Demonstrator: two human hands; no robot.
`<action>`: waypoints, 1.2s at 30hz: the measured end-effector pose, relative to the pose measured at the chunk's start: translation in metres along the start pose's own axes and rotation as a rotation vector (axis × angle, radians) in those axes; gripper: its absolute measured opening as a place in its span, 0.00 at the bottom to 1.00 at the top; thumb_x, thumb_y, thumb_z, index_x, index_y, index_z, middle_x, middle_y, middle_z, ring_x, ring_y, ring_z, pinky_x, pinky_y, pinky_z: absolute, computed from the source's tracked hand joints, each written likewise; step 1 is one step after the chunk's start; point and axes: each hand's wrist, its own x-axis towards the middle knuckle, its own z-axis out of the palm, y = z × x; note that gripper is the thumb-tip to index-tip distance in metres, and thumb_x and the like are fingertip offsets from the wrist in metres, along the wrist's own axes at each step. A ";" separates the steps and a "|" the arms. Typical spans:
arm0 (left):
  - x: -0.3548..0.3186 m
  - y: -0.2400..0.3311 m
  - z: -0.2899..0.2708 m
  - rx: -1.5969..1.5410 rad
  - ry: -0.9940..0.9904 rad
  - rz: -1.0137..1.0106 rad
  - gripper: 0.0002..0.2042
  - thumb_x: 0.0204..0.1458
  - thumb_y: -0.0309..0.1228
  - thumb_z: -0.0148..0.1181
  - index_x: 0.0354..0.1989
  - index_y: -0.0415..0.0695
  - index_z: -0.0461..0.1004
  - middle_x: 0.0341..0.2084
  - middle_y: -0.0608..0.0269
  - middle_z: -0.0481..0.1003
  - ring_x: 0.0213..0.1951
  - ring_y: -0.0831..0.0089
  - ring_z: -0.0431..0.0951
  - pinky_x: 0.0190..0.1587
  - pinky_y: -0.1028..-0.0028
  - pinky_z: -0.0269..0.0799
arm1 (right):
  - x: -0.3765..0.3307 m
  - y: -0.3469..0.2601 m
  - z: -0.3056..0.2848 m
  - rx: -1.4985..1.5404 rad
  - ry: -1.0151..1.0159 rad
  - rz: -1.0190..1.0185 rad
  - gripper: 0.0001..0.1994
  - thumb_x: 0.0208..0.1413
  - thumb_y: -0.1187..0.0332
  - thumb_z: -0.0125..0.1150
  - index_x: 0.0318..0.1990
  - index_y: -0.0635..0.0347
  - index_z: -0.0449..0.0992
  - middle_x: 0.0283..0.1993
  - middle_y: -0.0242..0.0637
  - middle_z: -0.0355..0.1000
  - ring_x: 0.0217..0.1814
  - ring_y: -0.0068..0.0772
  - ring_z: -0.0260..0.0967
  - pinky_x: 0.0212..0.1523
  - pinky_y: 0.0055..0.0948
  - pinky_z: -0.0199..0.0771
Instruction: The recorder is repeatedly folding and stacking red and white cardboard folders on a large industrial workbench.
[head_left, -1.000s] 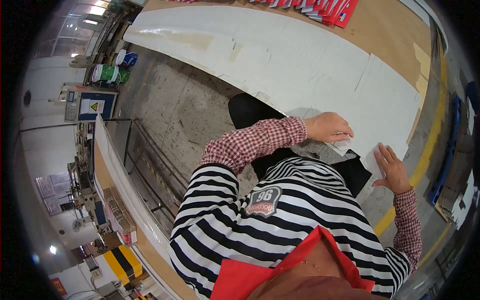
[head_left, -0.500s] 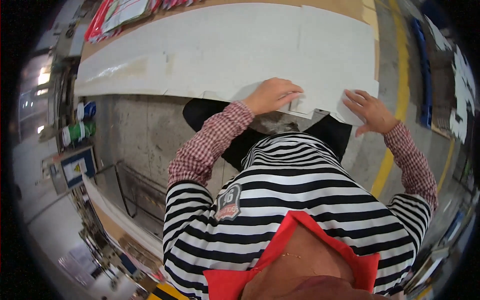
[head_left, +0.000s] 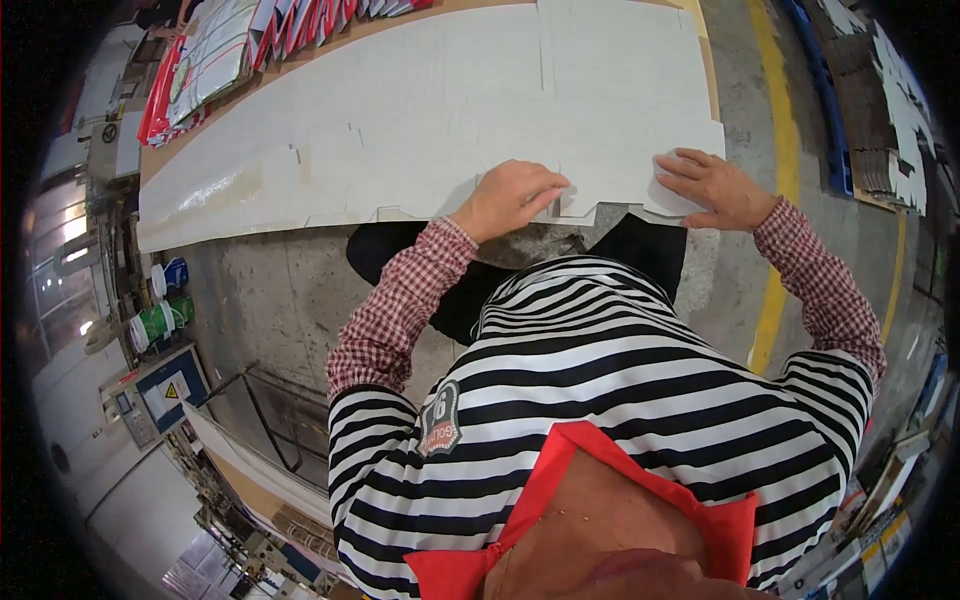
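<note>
- I see the white sheet (head_left: 420, 120) on the counter (head_left: 708, 45), its surface extending far beyond the near edge.
- Left hand (head_left: 508, 200): curled at that edge; I cannot tell its grip.
- Right hand (head_left: 715, 190): fingers spread at the right corner, grip open, holding nothing.

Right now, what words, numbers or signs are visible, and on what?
Grey badge on the striped shirt: lettering and a numeral, not copied out here.
White notice on the blue-grey cabinet: yellow warning triangle; any print too small.
White sheet: no readable text.
</note>
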 end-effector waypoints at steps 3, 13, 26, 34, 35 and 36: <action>-0.006 0.019 -0.002 0.168 -0.120 0.251 0.06 0.51 0.35 0.57 0.29 0.47 0.74 0.21 0.63 0.72 0.24 0.66 0.73 0.30 0.67 0.67 | 0.004 -0.009 0.000 0.043 0.040 0.040 0.28 0.49 0.64 0.59 0.59 0.57 0.63 0.65 0.44 0.56 0.62 0.51 0.56 0.58 0.41 0.63; -0.004 0.017 0.051 0.521 -0.034 -0.010 0.25 0.52 0.44 0.53 0.52 0.39 0.65 0.51 0.48 0.64 0.56 0.51 0.61 0.56 0.57 0.58 | -0.035 -0.007 -0.014 0.128 0.566 0.365 0.25 0.51 0.82 0.48 0.59 0.54 0.65 0.53 0.47 0.69 0.51 0.48 0.70 0.49 0.36 0.71; 0.053 0.010 0.011 0.377 0.246 0.117 0.14 0.43 0.35 0.62 0.38 0.44 0.73 0.33 0.66 0.73 0.42 0.68 0.69 0.41 0.70 0.66 | -0.056 0.003 0.021 0.019 0.495 0.435 0.21 0.46 0.80 0.55 0.51 0.58 0.71 0.54 0.45 0.68 0.56 0.46 0.66 0.54 0.37 0.68; 0.099 -0.024 0.063 -0.127 -0.129 -0.236 0.12 0.43 0.36 0.65 0.36 0.46 0.77 0.33 0.64 0.76 0.42 0.70 0.71 0.38 0.74 0.69 | -0.042 0.088 -0.003 0.613 0.234 0.555 0.14 0.49 0.63 0.63 0.39 0.63 0.74 0.28 0.43 0.71 0.27 0.38 0.66 0.30 0.31 0.67; 0.104 -0.022 0.065 -0.257 -0.161 -0.487 0.11 0.44 0.34 0.65 0.35 0.45 0.77 0.32 0.64 0.76 0.41 0.71 0.71 0.36 0.75 0.69 | -0.036 0.094 -0.006 0.613 0.241 0.563 0.14 0.49 0.63 0.63 0.39 0.63 0.74 0.28 0.43 0.71 0.27 0.38 0.66 0.30 0.31 0.67; 0.107 -0.019 0.068 -0.255 -0.162 -0.484 0.11 0.44 0.34 0.65 0.35 0.45 0.77 0.32 0.64 0.76 0.41 0.71 0.71 0.36 0.75 0.69 | -0.026 0.099 -0.010 0.512 0.213 0.652 0.17 0.47 0.62 0.65 0.42 0.61 0.73 0.32 0.43 0.72 0.32 0.39 0.67 0.34 0.32 0.67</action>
